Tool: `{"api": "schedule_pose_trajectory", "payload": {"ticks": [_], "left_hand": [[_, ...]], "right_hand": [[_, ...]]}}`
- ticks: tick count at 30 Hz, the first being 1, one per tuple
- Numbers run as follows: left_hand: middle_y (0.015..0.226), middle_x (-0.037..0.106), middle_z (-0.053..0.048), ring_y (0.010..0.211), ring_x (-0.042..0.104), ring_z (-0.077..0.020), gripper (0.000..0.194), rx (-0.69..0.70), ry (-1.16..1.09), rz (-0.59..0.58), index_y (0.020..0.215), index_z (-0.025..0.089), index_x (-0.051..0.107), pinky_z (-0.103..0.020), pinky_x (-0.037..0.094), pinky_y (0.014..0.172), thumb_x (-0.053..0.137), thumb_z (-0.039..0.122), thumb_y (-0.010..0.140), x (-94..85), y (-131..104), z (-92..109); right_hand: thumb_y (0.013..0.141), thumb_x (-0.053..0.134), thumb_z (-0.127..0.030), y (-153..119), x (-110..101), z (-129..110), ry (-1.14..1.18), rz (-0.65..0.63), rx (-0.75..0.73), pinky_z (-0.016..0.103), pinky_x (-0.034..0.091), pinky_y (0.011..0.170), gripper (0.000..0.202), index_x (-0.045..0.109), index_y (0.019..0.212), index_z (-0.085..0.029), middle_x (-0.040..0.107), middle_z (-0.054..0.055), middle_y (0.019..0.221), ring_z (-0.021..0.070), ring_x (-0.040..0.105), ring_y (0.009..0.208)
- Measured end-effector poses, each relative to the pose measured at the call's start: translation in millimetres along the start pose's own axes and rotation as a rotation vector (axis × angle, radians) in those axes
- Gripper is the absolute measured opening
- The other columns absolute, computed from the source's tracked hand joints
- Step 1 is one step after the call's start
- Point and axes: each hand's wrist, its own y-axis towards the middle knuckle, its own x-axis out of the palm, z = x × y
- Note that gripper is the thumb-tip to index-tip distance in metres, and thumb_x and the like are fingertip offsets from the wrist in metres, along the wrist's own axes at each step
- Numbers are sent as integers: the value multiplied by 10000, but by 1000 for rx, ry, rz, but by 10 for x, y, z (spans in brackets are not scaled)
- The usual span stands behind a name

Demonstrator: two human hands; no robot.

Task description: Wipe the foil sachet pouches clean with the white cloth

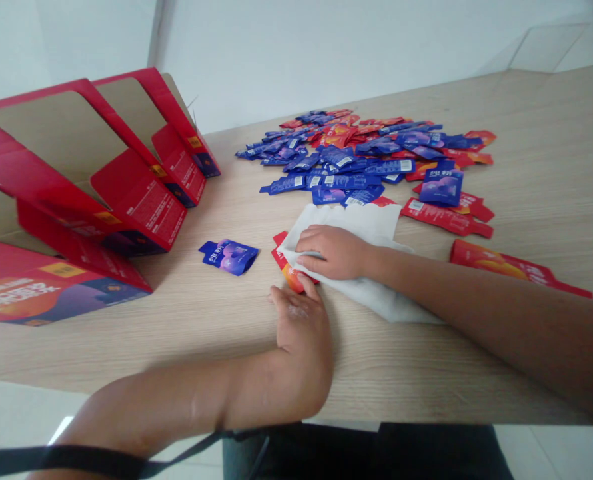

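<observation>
A white cloth [391, 300] lies spread on the table, partly over a red and orange pouch [292, 277]. My right hand [334, 251] rests on the cloth with its fingers curled round a fold near the cloth's left end. Just below, my left hand [301, 310] touches the lower edge of that pouch, its wrist bent and its fingers apart. To the left lies a single blue pouch [230, 257]. Beyond the cloth spreads a pile of blue and red pouches [346, 157].
Several open red boxes [146, 200] stand along the left side of the wooden table [216, 320]. A red pouch [516, 267] lies at the right, near my right forearm. A white wall rises behind the table.
</observation>
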Motion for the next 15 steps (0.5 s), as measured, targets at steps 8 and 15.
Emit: {"api": "schedule_pose_trajectory", "payload": {"ticks": [8, 15], "left_hand": [[973, 729, -271, 968, 706, -280, 490, 2, -20, -26, 1324, -56, 500, -501, 468, 1008, 342, -19, 861, -44, 2, -6], [941, 734, -256, 957, 710, -272, 488, -3, -1, -9, 1322, -51, 506, -484, 468, 1010, 346, -14, 863, -26, -3, -1]], "right_hand": [[917, 457, -275, 4, -3, -4, -5, -7, 7, 343, 398, 798, 275, 685, 874, -128, 670, 102, 874, 210, 553, 838], [917, 460, -276, 0, -2, 0, 8, -3, 0, 344, 399, 797, 273, 687, 886, -127, 673, 103, 888, 210, 552, 840]]}}
